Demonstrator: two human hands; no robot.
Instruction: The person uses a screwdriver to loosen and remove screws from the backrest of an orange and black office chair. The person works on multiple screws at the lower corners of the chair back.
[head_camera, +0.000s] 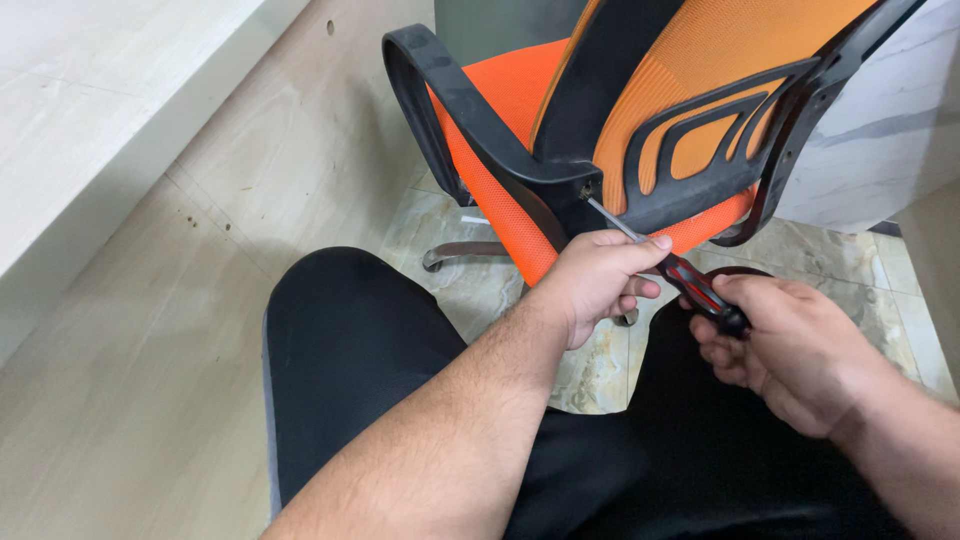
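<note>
Both hands, left hand (598, 283) and right hand (780, 345), grip the screwdriver (672, 267) between them.

Bright, even indoor light; soft shadows under chair (640, 120); sharp focus throughout; slight wide-angle stretch at edges.

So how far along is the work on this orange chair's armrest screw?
Done: the black armrest sits against the frame of the orange chair. In hand: the screwdriver has its tip in the screw hole; the right hand grips the handle and the left hand steadies the shaft. Left: the screw itself is hidden, so whether it is tight cannot be told, and the far side of the chair is out of view.
</note>
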